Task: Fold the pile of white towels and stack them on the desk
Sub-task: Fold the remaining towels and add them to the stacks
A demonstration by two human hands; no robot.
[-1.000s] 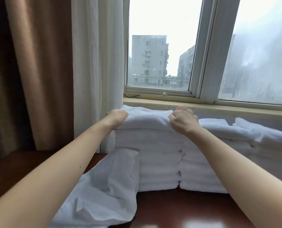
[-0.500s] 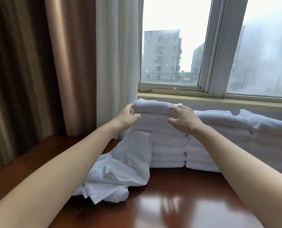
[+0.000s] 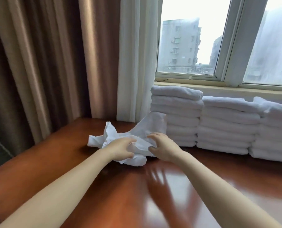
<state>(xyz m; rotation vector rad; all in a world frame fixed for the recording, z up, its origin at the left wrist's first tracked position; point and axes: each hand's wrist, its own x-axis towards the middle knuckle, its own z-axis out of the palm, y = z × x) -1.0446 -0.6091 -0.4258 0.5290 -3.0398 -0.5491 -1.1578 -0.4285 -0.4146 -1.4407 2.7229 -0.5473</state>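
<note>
A crumpled white towel (image 3: 120,137) lies on the glossy brown desk (image 3: 55,162), one end leaning up against the leftmost stack of folded towels (image 3: 176,112). My left hand (image 3: 120,148) is on its near left part with fingers curled into the cloth. On the towel's right side my right hand (image 3: 161,147) has its fingers bent and spread over the fabric. Two more stacks of folded towels (image 3: 229,125) stand to the right under the window.
Brown curtains (image 3: 46,63) and a white sheer curtain (image 3: 135,63) hang behind the desk's left part. The window sill (image 3: 219,86) runs just behind the stacks. The desk's near surface shows reflections.
Both hands have left the top of the leftmost folded stack and come down to the crumpled towel on the desk. The view has turned left and down.
</note>
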